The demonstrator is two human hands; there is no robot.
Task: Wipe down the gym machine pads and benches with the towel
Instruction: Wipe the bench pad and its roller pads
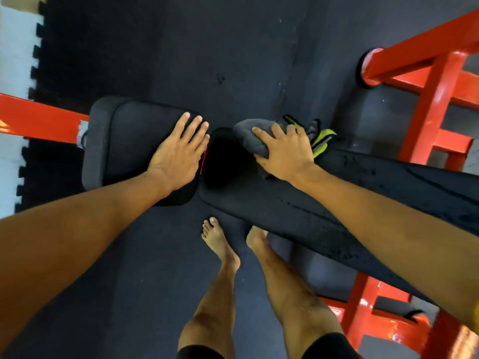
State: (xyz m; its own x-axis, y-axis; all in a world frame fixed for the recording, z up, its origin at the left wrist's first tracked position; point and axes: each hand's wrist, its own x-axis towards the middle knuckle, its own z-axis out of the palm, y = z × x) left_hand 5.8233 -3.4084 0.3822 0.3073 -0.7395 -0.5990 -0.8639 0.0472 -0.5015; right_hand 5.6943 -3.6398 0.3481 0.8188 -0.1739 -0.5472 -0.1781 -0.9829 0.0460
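Note:
A black seat pad (pixel 121 141) lies left of centre, and my left hand (pixel 178 159) rests flat on its right part with straight fingers. Right of it a long black bench pad (pixel 311 203) runs toward the lower right, its surface streaked with wet marks. At the upper end of that long pad my right hand (pixel 285 154) presses a grey towel (pixel 248 136) with a yellow-green edge, fingers spread over the cloth and the thumb hooked round its near side. A narrow gap with a red part separates the two pads.
The red steel frame (pixel 427 107) of the machine stands at the right and below the bench, with a red bar (pixel 39 120) at the left. My bare feet (pixel 220 242) stand on dark rubber floor mats (pixel 207 47). A white floor strip (pixel 13 73) borders the mats at the left.

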